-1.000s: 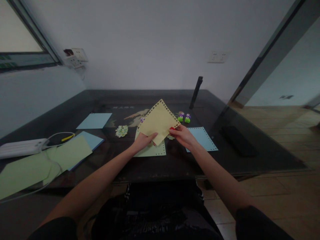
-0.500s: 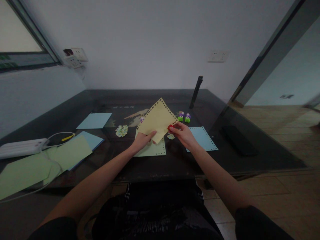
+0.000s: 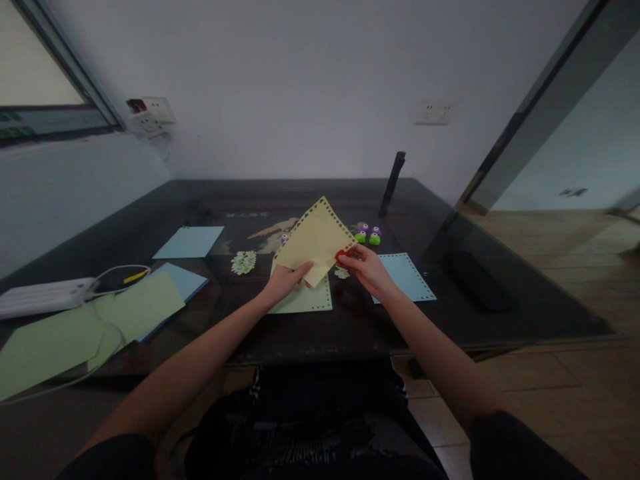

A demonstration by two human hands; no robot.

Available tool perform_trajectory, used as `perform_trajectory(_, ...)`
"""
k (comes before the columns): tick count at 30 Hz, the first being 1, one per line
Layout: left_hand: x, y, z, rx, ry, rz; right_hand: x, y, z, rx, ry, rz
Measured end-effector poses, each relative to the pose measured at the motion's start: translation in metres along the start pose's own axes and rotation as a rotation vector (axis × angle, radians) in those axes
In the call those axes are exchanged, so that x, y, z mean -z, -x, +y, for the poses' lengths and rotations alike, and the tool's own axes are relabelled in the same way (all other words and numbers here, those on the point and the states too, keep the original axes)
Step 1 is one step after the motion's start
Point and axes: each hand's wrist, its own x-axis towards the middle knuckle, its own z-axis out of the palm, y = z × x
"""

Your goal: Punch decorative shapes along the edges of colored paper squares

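My left hand [image 3: 286, 283] pinches the lower left part of a pale yellow sheet of paper [image 3: 316, 237], thumb on top. The sheet is held tilted above the table, one corner pointing away from me, with rows of small holes along its two far edges. At its right edge my right hand [image 3: 367, 268] is closed on a small red paper punch [image 3: 342, 256], which is partly covered by the fingers. Beneath the yellow sheet lies a pale green sheet [image 3: 305, 302] with holes along its edges. Small paper cut-outs [image 3: 342, 273] lie below the punch.
Purple and green punches [image 3: 369, 234], a blue punched sheet [image 3: 404, 278] and a black phone-like slab [image 3: 479, 281] are at right. At left are a pile of cut-outs [image 3: 243, 262], a blue sheet [image 3: 189, 241], green sheets [image 3: 145, 303] and a white power strip [image 3: 45, 297] with its cable.
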Motion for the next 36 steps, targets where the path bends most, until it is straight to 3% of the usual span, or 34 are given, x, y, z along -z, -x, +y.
perform_trajectory(12, 0.0004, 0.0027, 0.0061, 0.039, -0.002, 0.001, 0.0035, -0.0015, 0.0019, -0.061, -0.025, -0.045)
perform_trajectory(36, 0.0003, 0.0022, 0.0075, 0.034, 0.014, -0.013, 0.0031, -0.0015, -0.0004, -0.016, -0.011, -0.041)
